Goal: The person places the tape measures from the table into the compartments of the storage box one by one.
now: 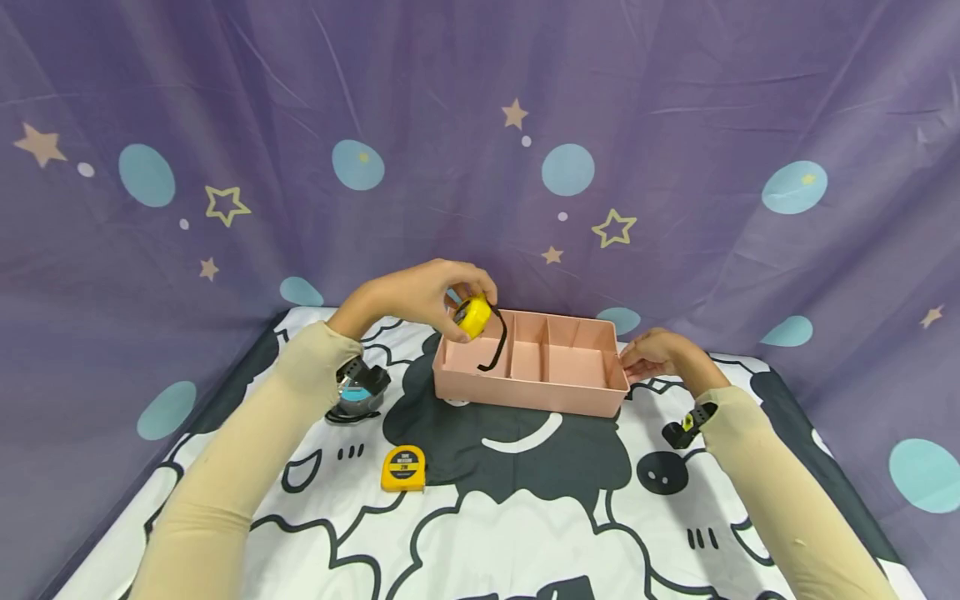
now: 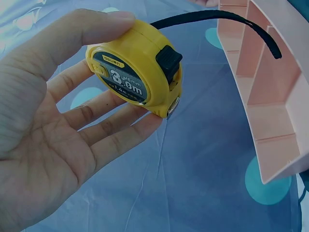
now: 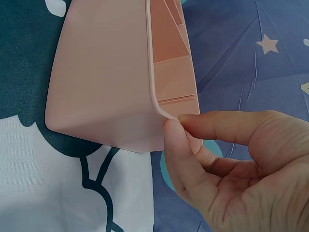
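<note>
Between thumb and fingers, my left hand (image 1: 435, 293) holds a yellow tape measure (image 1: 473, 316) above the left compartment of a pink divided box (image 1: 525, 393). In the left wrist view the tape measure (image 2: 137, 63) shows "3.0m" on a dark label, a black lock button and a black wrist strap (image 2: 217, 14). My right hand (image 1: 654, 353) is at the box's right end; in the right wrist view its thumb and forefinger pinch the box rim (image 3: 166, 116). The compartments that I can see into hold nothing visible.
A smaller yellow tape measure (image 1: 403, 468) lies on the patterned cloth (image 1: 540, 542) in front of the box. Left of the box, partly behind the left wrist camera, sits a grey and blue tape measure (image 1: 356, 402). A purple curtain (image 1: 450, 100) hangs behind.
</note>
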Available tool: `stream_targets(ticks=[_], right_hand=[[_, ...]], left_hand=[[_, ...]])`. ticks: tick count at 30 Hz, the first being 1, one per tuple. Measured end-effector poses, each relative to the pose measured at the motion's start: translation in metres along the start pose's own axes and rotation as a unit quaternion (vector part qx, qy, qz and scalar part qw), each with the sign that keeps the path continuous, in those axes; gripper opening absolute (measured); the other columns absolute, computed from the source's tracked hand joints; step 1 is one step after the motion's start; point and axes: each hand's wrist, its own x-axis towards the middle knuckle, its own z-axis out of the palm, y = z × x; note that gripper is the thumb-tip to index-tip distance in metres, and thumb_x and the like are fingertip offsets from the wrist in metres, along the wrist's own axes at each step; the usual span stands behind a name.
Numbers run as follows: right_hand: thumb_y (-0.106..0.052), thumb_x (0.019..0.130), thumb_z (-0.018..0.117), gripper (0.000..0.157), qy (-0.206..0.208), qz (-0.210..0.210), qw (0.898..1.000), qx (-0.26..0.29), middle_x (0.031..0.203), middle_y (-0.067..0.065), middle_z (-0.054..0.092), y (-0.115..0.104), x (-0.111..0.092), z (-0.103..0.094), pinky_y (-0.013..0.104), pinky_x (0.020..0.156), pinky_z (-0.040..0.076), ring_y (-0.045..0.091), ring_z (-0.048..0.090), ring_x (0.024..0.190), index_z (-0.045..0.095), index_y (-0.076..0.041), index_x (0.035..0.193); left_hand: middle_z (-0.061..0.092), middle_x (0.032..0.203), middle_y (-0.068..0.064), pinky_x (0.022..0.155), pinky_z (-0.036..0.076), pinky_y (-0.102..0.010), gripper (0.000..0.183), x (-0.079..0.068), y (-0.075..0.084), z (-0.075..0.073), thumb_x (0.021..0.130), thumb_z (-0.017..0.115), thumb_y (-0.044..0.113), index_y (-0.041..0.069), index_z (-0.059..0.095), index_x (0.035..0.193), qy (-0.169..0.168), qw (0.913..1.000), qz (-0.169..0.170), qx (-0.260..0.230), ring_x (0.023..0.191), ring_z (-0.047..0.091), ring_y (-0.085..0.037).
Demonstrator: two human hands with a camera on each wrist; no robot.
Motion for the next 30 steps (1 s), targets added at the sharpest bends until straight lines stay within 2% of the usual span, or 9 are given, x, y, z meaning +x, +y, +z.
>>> stream_targets(ticks=[3, 9, 13, 23, 30], right_hand=[[0.004, 0.095, 0.055, 0.016, -0.001, 0.001, 1.000, -0.002, 0.074, 0.001, 0.068, -0.001, 0.000, 0.001, 0.023, 0.073, 0.060, 0.009, 0.067, 0.069, 0.058, 0.012, 0.109], [0.004, 0.096, 0.055, 0.018, 0.000, 0.008, 1.000, -0.001, 0.074, 0.002, 0.067, -0.001, 0.001, 0.000, 0.023, 0.072, 0.060, 0.010, 0.067, 0.069, 0.055, 0.014, 0.111], [0.005, 0.096, 0.054, 0.015, 0.001, 0.015, 1.000, 0.002, 0.073, 0.003, 0.067, -0.001, 0.003, 0.000, 0.023, 0.071, 0.060, 0.010, 0.066, 0.068, 0.055, 0.012, 0.109], [0.006, 0.095, 0.054, 0.007, 0.001, 0.016, 1.000, 0.009, 0.072, 0.003, 0.066, -0.002, 0.000, -0.001, 0.023, 0.070, 0.060, 0.010, 0.066, 0.067, 0.060, 0.006, 0.097], [0.005, 0.096, 0.054, 0.014, 0.003, 0.014, 1.000, 0.004, 0.072, 0.002, 0.066, -0.002, 0.003, 0.000, 0.022, 0.070, 0.060, 0.010, 0.066, 0.067, 0.056, 0.012, 0.108]], left_hand=[[0.064, 0.116, -0.006, 0.091, 0.058, -0.043, 0.052, 0.004, 0.003, -0.001, 0.075, 0.085, 0.005, 0.012, 0.065, 0.123, 0.000, 1.0000, -0.002, -0.009, 0.105, 0.062, -0.022], [0.064, 0.116, -0.005, 0.092, 0.058, -0.037, 0.052, 0.015, 0.008, -0.001, 0.075, 0.084, 0.005, 0.010, 0.065, 0.123, 0.006, 0.9999, 0.004, -0.007, 0.102, 0.062, -0.022], [0.066, 0.115, -0.003, 0.092, 0.058, -0.035, 0.050, 0.023, 0.012, -0.003, 0.075, 0.084, 0.007, 0.011, 0.065, 0.121, 0.016, 0.9997, 0.017, 0.005, 0.099, 0.062, -0.022], [0.067, 0.115, -0.003, 0.088, 0.059, -0.033, 0.053, 0.045, 0.020, -0.003, 0.074, 0.088, 0.009, 0.013, 0.065, 0.122, 0.046, 0.9984, 0.033, -0.001, 0.099, 0.063, -0.020], [0.068, 0.120, -0.004, 0.091, 0.058, -0.033, 0.053, 0.064, 0.024, 0.001, 0.076, 0.088, 0.010, 0.012, 0.065, 0.123, 0.054, 0.9969, 0.050, -0.027, 0.102, 0.065, -0.019]])
